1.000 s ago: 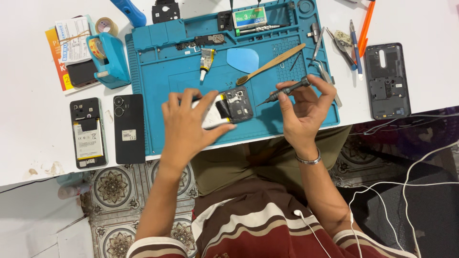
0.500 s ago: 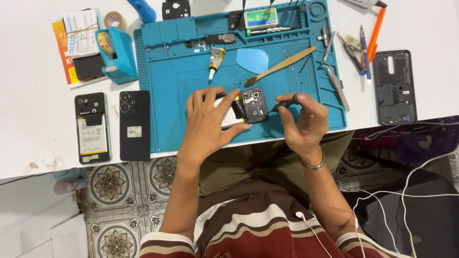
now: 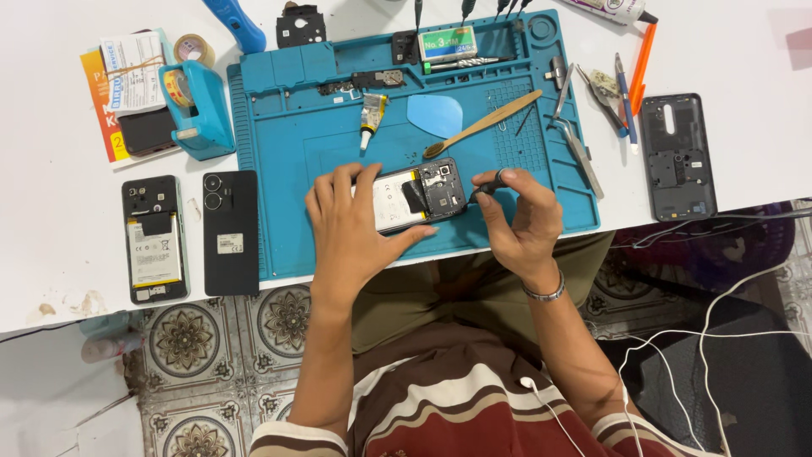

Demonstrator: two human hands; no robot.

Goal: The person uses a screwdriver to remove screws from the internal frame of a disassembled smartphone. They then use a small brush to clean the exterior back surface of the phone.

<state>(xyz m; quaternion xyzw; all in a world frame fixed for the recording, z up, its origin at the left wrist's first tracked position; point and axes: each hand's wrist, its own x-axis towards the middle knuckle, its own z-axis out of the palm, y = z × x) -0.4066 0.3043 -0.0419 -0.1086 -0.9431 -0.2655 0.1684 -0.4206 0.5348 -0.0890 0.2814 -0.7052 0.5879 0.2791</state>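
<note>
The left hand lies flat and spread, palm down, over an opened smartphone with its back cover off, pinning it against the blue silicone repair mat. The phone shows a pale, glossy battery under the fingers and a dark, matte circuit section with a camera cluster at the end toward the right hand. The right hand is curled closed around a thin dark screwdriver, pinched between thumb and fingertips, its tip touching the phone's dark end.

Just beyond the hands on the ribbed mat lie a wooden-handled brush, a translucent blue triangular plastic pick and a small soft glue tube. Beyond the right hand rest shiny metal tweezers, and well to its outer side a dark plastic phone back frame sits on the white worktop. Out past the left hand, a smooth black phone lying back up sits beside another opened phone with a white battery; further beyond stands a blue plastic tape dispenser.
</note>
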